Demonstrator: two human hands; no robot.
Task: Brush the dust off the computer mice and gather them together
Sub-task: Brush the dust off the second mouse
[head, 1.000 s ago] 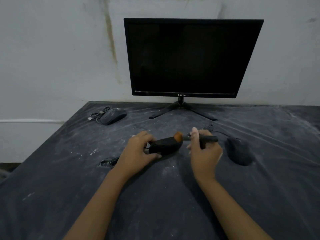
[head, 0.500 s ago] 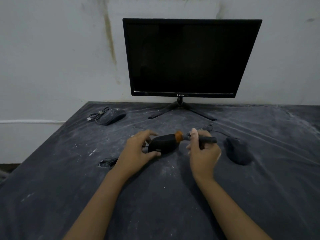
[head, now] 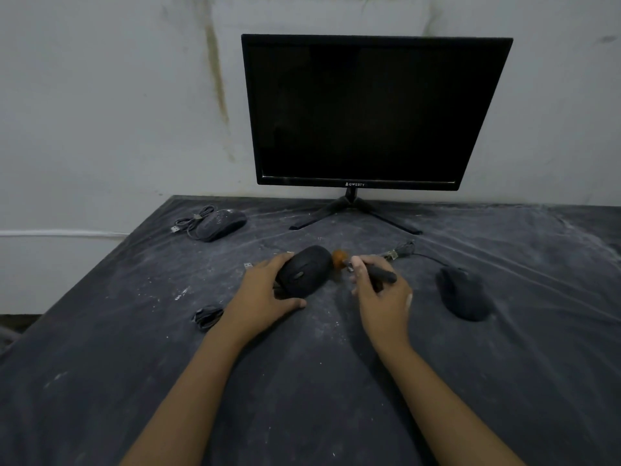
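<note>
Dusty table (head: 100, 331), mouse (head: 307, 270) beside orange brush (head: 385, 276)

Makeshift workstation: monitor (head: 369, 112), dusty table (head: 134, 381), stained wall (head: 100, 95).

one wide-angle view, worn on the person's head, looks forward and down from above the near side of the dark, dust-streaked sheet-covered table (head: 100, 381), close enough that the left hand (head: 265, 297) and right hand (head: 383, 297) fall mid-frame. it faces the far edge and the stained white wall (head: 100, 95) behind; the table's far left corner shows, while its right edge runs out of frame.
</note>
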